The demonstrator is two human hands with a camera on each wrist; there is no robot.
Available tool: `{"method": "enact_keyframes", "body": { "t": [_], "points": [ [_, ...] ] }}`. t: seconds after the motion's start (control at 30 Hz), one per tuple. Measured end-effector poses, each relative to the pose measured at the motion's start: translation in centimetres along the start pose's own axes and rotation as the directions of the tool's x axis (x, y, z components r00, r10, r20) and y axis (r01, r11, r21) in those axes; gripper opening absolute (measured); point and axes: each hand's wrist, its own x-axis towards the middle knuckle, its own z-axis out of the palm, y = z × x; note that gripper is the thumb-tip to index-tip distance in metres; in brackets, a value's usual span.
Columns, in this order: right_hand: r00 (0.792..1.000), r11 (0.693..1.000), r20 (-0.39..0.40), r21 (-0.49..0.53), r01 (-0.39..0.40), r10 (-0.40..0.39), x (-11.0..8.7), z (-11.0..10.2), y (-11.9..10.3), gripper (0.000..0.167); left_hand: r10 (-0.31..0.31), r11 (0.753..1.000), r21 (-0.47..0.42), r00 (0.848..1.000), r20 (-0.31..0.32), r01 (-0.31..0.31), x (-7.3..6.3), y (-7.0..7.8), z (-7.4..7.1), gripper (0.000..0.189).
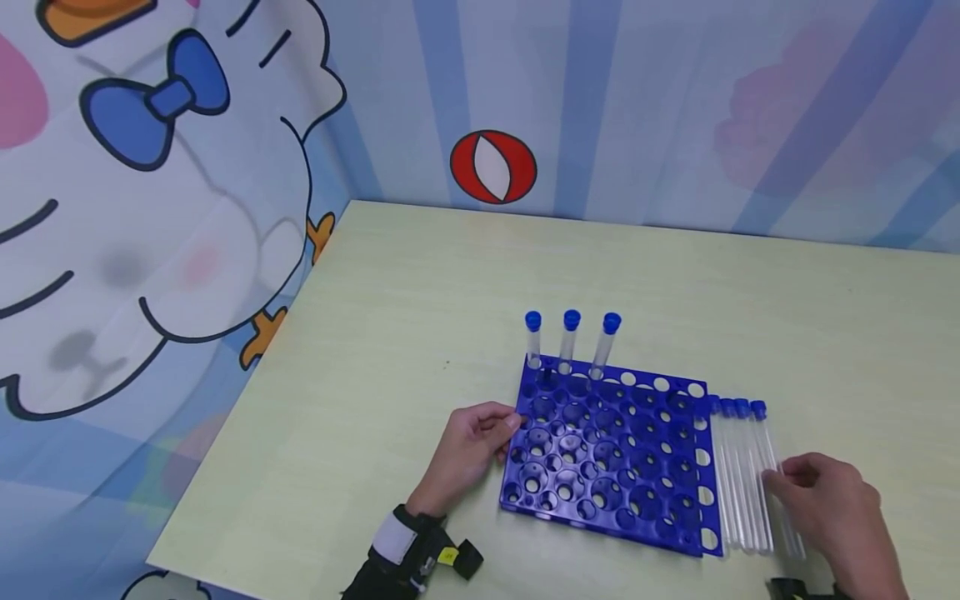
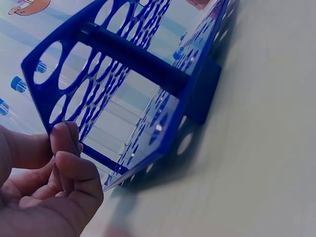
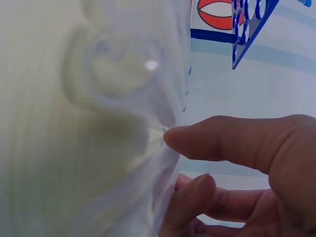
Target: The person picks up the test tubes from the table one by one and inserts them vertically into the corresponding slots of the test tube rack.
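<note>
A blue plastic test tube rack (image 1: 607,454) with many round holes lies on the table. My left hand (image 1: 474,442) pinches its left edge between thumb and fingers; the left wrist view shows that hand (image 2: 54,182) at the rack's corner. Three capped test tubes (image 1: 568,340) stand in the back row, leaning slightly. To the right of the rack, several clear test tubes (image 1: 738,483) with blue caps lie side by side. My right hand (image 1: 832,508) pinches the outermost tube (image 1: 792,533), which is angled away from the others. In the right wrist view its thumb (image 3: 217,138) presses against blurred clear plastic.
The pale table (image 1: 360,350) reaches back to a wall (image 1: 637,108) with blue stripes and a red and white ball picture. A cartoon-printed panel (image 1: 187,250) borders its left side. A black wrist strap with a camera (image 1: 427,550) is on the left forearm.
</note>
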Motion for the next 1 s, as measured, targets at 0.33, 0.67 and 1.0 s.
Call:
{"method": "enact_keyframes", "body": {
  "t": [0.33,0.67,1.0],
  "points": [
    [0.999,0.998,-0.018,0.045,-0.043,0.043,-0.3,-0.5,-0.3,0.044,0.007,1.0,0.0,1.0,0.0,-0.007,0.0,0.1,0.1,0.02],
    [0.998,0.999,-0.064,0.054,-0.009,0.013,-1.4,-1.3,-1.2,0.043,0.007,1.0,-0.001,1.0,-0.002,-0.007,0.0,0.1,0.1,0.02],
    [0.994,0.997,-0.107,0.08,-0.004,0.012,-2.0,-1.7,-2.0,0.043,-0.003,1.0,-0.014,1.0,-0.003,0.003,0.0,0.1,0.0,0.02]
  ]
}}
